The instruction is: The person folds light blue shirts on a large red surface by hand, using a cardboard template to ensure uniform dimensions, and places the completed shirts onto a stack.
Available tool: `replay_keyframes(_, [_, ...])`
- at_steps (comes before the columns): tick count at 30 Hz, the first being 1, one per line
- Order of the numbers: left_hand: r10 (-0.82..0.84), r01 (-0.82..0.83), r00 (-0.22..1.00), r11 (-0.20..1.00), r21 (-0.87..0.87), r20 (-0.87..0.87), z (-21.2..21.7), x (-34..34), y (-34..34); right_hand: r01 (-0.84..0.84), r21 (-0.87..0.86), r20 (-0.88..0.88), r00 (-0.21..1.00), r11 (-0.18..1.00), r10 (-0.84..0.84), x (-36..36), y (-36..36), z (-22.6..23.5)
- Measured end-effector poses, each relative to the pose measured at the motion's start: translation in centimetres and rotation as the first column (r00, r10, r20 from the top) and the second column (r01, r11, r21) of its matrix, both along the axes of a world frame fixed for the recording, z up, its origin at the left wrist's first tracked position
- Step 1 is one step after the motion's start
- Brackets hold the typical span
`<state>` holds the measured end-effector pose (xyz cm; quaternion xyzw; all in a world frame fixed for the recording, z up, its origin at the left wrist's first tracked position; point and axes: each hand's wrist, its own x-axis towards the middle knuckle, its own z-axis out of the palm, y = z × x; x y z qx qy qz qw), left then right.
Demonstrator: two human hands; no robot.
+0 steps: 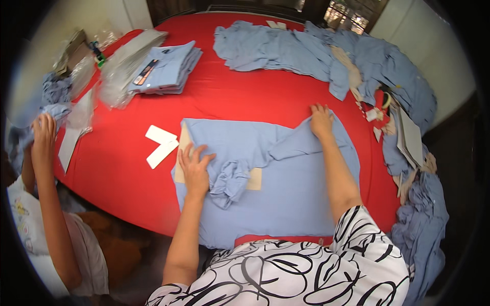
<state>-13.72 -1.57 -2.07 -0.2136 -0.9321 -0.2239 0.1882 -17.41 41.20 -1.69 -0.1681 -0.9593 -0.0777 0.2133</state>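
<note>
One co-worker's hand is at the far left, by some bunched blue cloth next to our red-covered bench. Moving right, we come to clear plastic bags, then a stack of folded blue shirts just beside them. Nearer to us, two white strips lie at an angle, one end close to the other.

Our left hand comes next, its fingers spread and resting on the left part of a blue shirt — the one laid out on the bench right before us. A crumpled sleeve sits beside that hand, with a tan patch showing to its right.

Our right hand touches the shirt's upper right part, over folded cloth; we cannot tell whether its fingers pinch the fabric or only press it.

Beyond, a heap of loose blue clothes runs along the far side and round to the right — near the right edge, white boards lie on it.
</note>
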Motion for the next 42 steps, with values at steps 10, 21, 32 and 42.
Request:
replay_keyframes(10, [-0.203, 0.139, 0.97, 0.912, 0.387, 0.13, -2.0, -0.9, -1.7, 0.134, -0.221, -0.009, 0.99, 0.966, -0.139, 22.3, 5.8, 6.6])
replay_keyframes(21, [-0.34, 0.32, 0.884, 0.941, 0.115, 0.321, -0.3, -1.5, -3.2, -0.022, -0.541, -0.179, 0.98, 0.841, -0.09, 19.3, 5.4, -1.3])
replay_keyframes(32, [-0.244, 0.244, 0.964, 0.97, 0.015, 0.105, -0.2, 0.0, -3.8, -0.303, -0.41, -0.162, 0.952, 0.861, 0.258, 14.8, -4.3, 0.4])
replay_keyframes(42, [-0.113, 0.094, 0.964, 0.992, 0.089, 0.241, -1.0, 1.1, -3.8, -0.272, -0.962, -0.118, 0.361, -0.017, 0.925, 15.2, -19.9, 10.3])
